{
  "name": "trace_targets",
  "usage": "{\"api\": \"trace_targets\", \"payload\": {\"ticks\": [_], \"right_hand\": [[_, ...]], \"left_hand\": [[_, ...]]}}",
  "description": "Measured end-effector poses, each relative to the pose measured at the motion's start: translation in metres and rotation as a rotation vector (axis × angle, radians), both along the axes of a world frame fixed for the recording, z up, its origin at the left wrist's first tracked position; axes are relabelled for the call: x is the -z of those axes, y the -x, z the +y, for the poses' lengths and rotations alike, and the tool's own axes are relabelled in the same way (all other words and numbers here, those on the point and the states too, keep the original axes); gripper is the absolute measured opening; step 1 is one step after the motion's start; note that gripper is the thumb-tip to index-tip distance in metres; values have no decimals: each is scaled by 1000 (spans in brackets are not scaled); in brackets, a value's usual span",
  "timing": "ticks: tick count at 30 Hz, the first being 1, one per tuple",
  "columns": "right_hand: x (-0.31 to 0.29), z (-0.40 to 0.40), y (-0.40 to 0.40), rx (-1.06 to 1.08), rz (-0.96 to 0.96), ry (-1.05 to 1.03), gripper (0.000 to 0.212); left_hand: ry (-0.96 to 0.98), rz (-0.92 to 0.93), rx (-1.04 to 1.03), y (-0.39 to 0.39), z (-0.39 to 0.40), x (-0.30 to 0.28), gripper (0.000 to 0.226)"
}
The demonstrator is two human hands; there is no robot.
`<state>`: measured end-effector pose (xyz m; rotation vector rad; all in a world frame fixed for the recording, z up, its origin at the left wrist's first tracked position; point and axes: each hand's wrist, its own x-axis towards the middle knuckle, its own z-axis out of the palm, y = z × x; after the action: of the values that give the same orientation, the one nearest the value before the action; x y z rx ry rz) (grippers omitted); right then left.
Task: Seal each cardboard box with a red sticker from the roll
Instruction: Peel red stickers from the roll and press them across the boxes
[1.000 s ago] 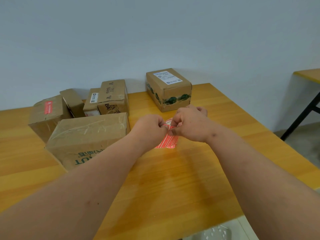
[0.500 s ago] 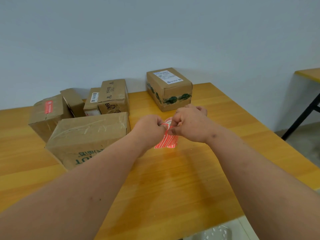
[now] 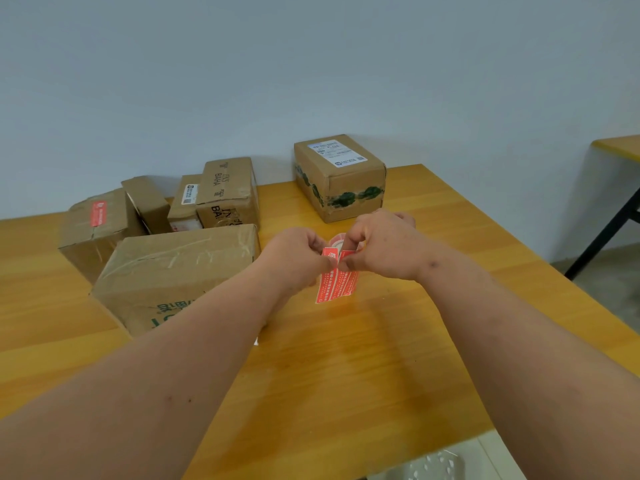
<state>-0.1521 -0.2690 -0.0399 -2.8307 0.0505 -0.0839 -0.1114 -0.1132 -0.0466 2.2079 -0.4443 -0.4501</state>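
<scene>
Centre of frame: left hand and right hand both pinching red sticker strip (roll behind) above counter; cardboard boxes at left.

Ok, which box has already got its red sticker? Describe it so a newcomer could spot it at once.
Start at the cluster of cardboard boxes on the left half of the wooden table, against the wall. Go to the box at its far left end, behind the big taped carton. It alone carries a red sticker on its top face; no other box shows one.
</scene>
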Motion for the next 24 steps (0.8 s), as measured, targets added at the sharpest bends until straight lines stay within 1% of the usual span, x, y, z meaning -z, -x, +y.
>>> {"api": "trace_targets", "payload": {"ticks": [2, 5, 8, 12, 13, 14, 16, 17, 20, 24], "right_hand": [[2, 1, 0, 3, 22, 0, 12], [5, 0, -2, 32, 34, -9, 11], [3, 1, -3, 54, 41, 39, 13], [-2, 3, -3, 30, 28, 83, 11], [-2, 2, -2, 23, 27, 85, 12], [-3, 2, -1, 19, 28, 84, 15], [-2, 2, 0, 12, 31, 84, 20], [-2, 2, -1, 12, 32, 85, 19], [1, 2, -2, 15, 32, 86, 21], [1, 2, -2, 9, 34, 68, 20]], "left_hand": [[-34, -80, -1, 0, -1, 1, 13], [-95, -233, 23, 0, -1, 1, 11], [-84, -291, 35, 0, -2, 0, 14], [-19, -262, 18, 1, -2, -3, 39], [-10, -242, 13, 1, -2, -4, 41], [-20, -225, 12, 1, -2, -4, 37], [-73, -200, 26, -1, -1, -5, 20], [-84, -179, 31, -1, -2, -5, 17], [-71, -102, 37, 0, -3, -2, 20], [-91, -93, 36, 1, -4, 1, 23]]}}
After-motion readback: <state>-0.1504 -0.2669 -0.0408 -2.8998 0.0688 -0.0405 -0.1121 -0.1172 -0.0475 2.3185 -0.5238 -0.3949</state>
